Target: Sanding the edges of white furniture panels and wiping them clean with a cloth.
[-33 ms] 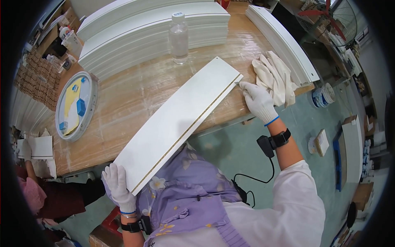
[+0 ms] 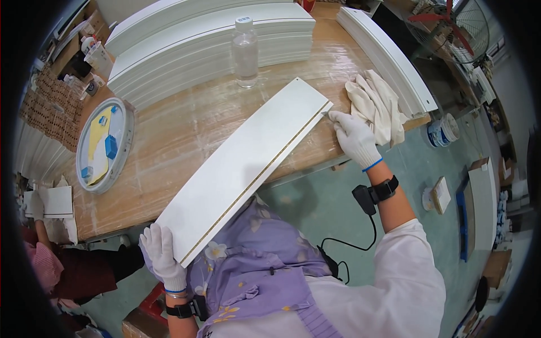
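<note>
A long white panel (image 2: 236,163) lies slantwise, its far end over the table and its near end jutting past the table's front edge toward my apron. A narrow brownish groove (image 2: 257,181) runs along its right side. My left hand (image 2: 162,256), in a white knit glove, grips the panel's near left end, fingers on top and thumb hidden. At the far right corner, beside the groove's end, my gloved right hand (image 2: 355,138) is closed in a pinch. Something small and dark shows at its fingertips, too small to name. Just beyond that hand lies a crumpled cream cloth (image 2: 376,107).
On the film-covered table (image 2: 163,146) stand a clear bottle (image 2: 245,56), stacked white panels (image 2: 203,56) behind it, and more panels (image 2: 389,62) at right. A round lid (image 2: 125,141) holds blue blocks and yellow paper. Another person's gloved hand (image 2: 35,205) is at far left.
</note>
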`<state>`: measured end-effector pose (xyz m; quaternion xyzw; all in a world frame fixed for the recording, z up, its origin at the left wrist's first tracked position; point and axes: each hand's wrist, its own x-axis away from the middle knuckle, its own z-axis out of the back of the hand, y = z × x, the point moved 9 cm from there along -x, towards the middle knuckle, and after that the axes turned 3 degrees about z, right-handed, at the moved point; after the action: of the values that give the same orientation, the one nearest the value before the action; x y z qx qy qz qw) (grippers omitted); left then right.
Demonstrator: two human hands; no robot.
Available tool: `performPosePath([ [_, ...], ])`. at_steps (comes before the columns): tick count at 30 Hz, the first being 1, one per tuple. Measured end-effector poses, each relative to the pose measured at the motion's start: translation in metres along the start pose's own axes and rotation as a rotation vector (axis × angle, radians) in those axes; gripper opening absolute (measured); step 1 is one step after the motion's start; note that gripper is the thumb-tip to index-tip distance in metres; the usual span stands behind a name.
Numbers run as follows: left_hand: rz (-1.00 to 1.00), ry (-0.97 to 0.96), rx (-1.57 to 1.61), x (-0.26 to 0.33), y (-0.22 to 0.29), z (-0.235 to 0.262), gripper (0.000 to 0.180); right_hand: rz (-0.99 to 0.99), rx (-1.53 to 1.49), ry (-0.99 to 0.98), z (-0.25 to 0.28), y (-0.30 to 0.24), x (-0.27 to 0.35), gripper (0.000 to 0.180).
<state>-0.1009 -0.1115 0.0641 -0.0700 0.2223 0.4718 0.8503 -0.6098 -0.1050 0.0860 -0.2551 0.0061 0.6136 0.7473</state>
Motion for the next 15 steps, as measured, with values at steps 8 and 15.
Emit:
performPosePath([
  [8,0.001,0.009,-0.003,-0.0003,-0.0013,0.0005,0.046,-0.045,-0.031,0.009,0.0042,0.0068,-0.0018,0.027],
  [15,0.015,-0.007,0.038,0.0029,-0.0041,-0.0039,0.048,-0.067,0.018,-0.039,0.002,0.0094,-0.0056,0.028],
])
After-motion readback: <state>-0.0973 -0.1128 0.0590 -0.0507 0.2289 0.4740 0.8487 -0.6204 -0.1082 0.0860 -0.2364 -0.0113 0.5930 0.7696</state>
